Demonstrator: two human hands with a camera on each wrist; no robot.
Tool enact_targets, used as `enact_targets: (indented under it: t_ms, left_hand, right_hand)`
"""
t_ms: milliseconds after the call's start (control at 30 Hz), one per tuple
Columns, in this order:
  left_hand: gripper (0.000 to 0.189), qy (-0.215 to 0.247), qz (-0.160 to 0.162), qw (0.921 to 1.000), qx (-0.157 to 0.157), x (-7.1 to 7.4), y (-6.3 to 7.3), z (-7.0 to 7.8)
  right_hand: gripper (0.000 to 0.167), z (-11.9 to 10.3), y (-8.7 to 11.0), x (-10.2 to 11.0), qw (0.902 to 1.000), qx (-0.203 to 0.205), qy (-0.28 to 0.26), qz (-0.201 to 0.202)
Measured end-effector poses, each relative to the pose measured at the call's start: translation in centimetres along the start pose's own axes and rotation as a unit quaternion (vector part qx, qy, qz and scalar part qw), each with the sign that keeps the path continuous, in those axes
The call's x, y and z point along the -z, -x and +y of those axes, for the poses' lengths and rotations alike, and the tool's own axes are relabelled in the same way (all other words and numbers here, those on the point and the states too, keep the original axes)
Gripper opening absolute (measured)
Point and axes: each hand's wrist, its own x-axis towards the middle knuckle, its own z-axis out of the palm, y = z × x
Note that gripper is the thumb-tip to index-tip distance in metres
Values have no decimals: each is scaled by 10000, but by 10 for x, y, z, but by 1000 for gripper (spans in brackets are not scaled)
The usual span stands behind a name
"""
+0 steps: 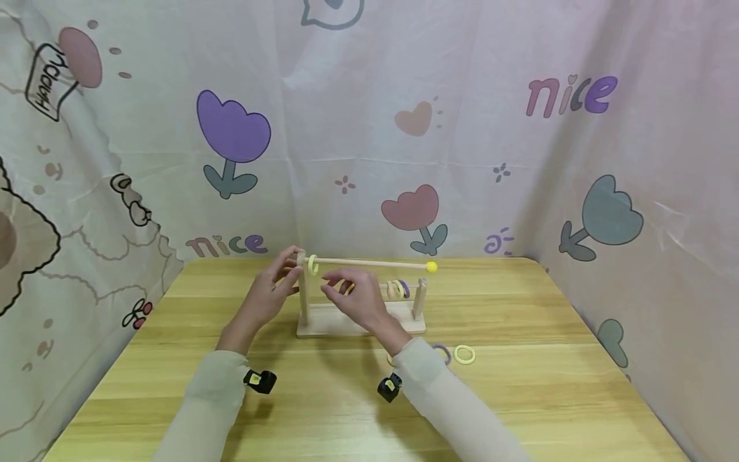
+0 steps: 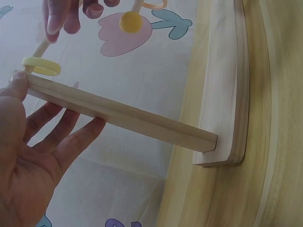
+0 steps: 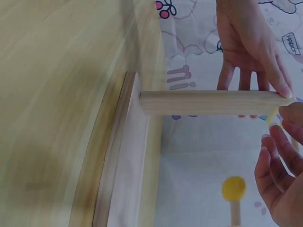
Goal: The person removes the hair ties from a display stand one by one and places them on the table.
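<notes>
A wooden stand [image 1: 360,326] has two uprights of unequal height. My left hand [image 1: 268,289] holds its tall post [image 2: 123,116], thumb at the top end and fingers against the side. From that post runs an upper rod [image 1: 369,262] with a yellow ball [image 1: 432,267] at its far tip. One pale yellow ring [image 1: 312,264] hangs on this rod close to the post. My right hand [image 1: 360,298] is just right of that ring, below the rod, fingers bent loosely and nothing seen in them. Partly behind it, yellow and purple rings [image 1: 406,289] hang on a lower rod.
On the table [image 1: 508,398], right of the stand's front, lie a yellow ring [image 1: 464,354] and a purple ring [image 1: 443,353]. Another ring [image 1: 390,360] is mostly covered by the right forearm. A printed cloth [image 1: 346,128] hangs behind and at both sides.
</notes>
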Motion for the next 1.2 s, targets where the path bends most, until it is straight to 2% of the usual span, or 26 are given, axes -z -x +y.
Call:
enact_targets:
  t_ms: [333,700,1200]
  left_hand:
    - [41,-15,-13,10000,-42,-2,-1,-1]
    - [39,49,-1,10000,-37,-1,0,-1]
    - [40,-46,39,10000,-64,-1,-1,-3]
  right_hand:
    - [16,-1,-5,-8,9998,-127,-59,138]
    - [18,-4,-7,-21,9982,-250,-70,544]
    - [10,-2,-10,-28,9996,-42,-91,271]
